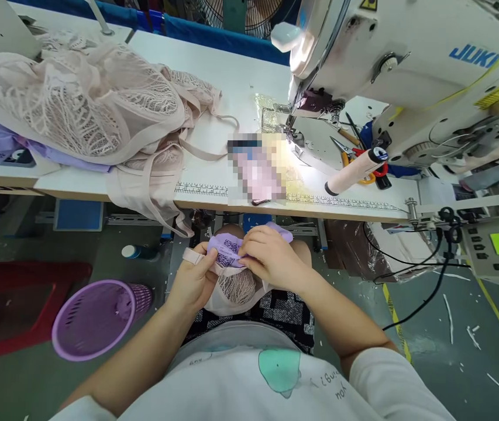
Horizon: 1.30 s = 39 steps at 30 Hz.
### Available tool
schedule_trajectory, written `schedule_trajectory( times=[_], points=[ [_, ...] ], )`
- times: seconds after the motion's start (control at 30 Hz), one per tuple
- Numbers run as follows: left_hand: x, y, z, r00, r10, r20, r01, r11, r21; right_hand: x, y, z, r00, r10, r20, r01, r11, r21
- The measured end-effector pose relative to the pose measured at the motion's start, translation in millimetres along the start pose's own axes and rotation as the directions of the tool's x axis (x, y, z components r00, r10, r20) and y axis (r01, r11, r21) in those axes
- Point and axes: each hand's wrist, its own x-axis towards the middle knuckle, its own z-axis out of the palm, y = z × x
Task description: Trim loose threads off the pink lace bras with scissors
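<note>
Over my lap, both hands hold a purple cloth piece (pixel 224 250) printed with QR-like codes, against a beige lace bra (pixel 237 287). My left hand (pixel 194 278) pinches the cloth's left end between thumb and fingers, with a beige strap showing above it. From the right, my right hand (pixel 269 254) has its fingers closed on the cloth, and part of it sticks out beyond that hand. The bra's lace cup hangs below the cloth, partly covered by my hands. What lies under my right fingers is hidden.
Beige lace bras (pixel 91 111) are heaped on the table's left. A sewing machine (pixel 407 52) stands at the right, with scissors (pixel 354 158) and a thread spool (pixel 354 172) nearby. A pixelated flat object (pixel 255 169) lies mid-table. A purple basket (pixel 93 318) and red stool (pixel 25 275) are on the floor.
</note>
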Motion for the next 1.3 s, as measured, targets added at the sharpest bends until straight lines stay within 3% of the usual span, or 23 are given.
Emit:
schedule_trajectory(
  times=[0.3,0.4,0.5,0.57,0.67,0.77,1.07,1.3],
  points=[
    [1,2,-1.3,0.999,-0.033,-0.036,0.031,0.998,-0.059,1,0,-5,0.999,-0.024,-0.034,0.025,0.999,0.021],
    [2,4,-1.3,0.998,-0.038,-0.046,0.035,0.998,-0.059,5,3,-22,0.982,-0.041,-0.183,0.051,0.998,0.049],
    [2,6,-0.2,0.998,-0.049,-0.03,0.048,0.998,-0.041,17,21,-40,0.903,0.034,-0.428,-0.036,0.999,0.004],
    [2,7,0.6,0.998,-0.061,-0.024,0.06,0.998,-0.034,28,41,-48,0.853,0.076,-0.516,-0.101,0.995,-0.021],
    [2,9,0.6,0.997,-0.08,-0.011,0.08,0.997,-0.011,44,69,-50,0.863,0.112,-0.492,-0.135,0.991,-0.011],
    [3,11,-0.8,0.996,-0.087,-0.017,0.087,0.996,0.009,50,81,-46,0.886,0.095,-0.453,-0.117,0.993,-0.021],
    [9,7,0.0,0.995,-0.098,0.012,0.098,0.995,0.013,48,78,-43,0.916,0.097,-0.389,-0.132,0.989,-0.063],
    [11,6,-6.1,0.996,-0.089,0.022,0.088,0.996,0.024,39,73,-44,0.868,0.101,-0.485,-0.1,0.995,0.03]
  ],
)
